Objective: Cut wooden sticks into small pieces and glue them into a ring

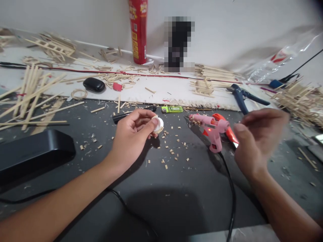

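My left hand [132, 134] pinches a small white round piece [158, 124] between thumb and fingers, just above the dark work surface [176, 191]. My right hand [254, 143] hovers, blurred, to the right of a pink hot glue gun [210, 129] that lies on the surface with its cord [230, 198] trailing toward me. The right hand's fingers are loosely curled and I see nothing in them. An orange-handled tool [227, 129] lies partly under the glue gun.
A green lighter [172, 109] and a black pen [133, 113] lie behind my left hand. Blue pliers [242, 97], a red spray can [138, 32], a black case [94, 84], a black box [32, 154] and piles of wooden sticks [32, 90] surround the area.
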Tool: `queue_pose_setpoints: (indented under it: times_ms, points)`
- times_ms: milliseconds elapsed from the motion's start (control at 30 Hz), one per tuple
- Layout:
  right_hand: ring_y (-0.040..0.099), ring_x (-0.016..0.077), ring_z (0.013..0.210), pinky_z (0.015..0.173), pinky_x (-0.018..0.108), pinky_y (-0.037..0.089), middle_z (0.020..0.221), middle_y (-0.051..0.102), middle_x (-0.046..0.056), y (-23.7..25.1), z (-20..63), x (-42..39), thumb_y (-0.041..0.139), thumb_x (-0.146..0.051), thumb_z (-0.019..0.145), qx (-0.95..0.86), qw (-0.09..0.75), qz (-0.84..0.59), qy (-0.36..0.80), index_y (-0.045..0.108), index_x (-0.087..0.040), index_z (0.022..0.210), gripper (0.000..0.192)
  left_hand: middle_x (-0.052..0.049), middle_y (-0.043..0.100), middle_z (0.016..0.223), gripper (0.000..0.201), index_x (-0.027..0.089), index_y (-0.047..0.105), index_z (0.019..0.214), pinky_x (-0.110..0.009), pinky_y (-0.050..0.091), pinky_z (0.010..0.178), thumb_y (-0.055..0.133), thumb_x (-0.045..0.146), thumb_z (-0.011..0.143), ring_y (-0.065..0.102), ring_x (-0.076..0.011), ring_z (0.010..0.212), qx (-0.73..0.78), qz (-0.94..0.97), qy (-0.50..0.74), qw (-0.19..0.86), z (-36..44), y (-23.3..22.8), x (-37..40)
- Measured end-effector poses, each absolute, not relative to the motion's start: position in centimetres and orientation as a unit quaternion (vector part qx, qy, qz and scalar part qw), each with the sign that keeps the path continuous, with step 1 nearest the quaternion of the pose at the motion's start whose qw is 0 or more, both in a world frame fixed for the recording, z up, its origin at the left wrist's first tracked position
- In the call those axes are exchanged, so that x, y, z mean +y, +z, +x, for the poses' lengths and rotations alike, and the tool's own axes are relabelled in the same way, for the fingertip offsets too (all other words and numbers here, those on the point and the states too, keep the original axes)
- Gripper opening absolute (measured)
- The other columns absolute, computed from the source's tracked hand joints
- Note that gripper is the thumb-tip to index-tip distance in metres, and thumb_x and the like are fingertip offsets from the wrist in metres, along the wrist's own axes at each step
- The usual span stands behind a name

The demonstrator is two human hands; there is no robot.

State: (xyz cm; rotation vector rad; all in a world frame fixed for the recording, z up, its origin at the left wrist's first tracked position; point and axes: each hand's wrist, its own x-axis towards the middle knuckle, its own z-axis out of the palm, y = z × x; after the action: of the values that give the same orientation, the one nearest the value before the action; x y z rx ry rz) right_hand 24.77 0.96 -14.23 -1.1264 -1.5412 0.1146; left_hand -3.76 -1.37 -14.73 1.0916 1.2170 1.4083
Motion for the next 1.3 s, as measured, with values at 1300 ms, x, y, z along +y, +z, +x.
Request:
queue_pose_setpoints:
  times_ms: [1300]
  points:
    - [0.074, 0.0104, 0.064, 0.051, 0.018, 0.053, 0.087, 0.083, -0.002, -12.3, 16.9, -1.5, 0.084, -0.023, 0.09, -0.598, 0.496, -0.435, 0.456, 0.083, -0.03, 0.097, 0.01, 0.003, 0.071, 0.08, 0.008, 0.023, 0.072, 0.096, -0.021, 0.052, 0.061, 0.076, 0.028, 0.092, 0.066, -0.0113, 0.068, 0.5, 0.555, 0.559, 0.36, -3.7, -14.7, -2.9]
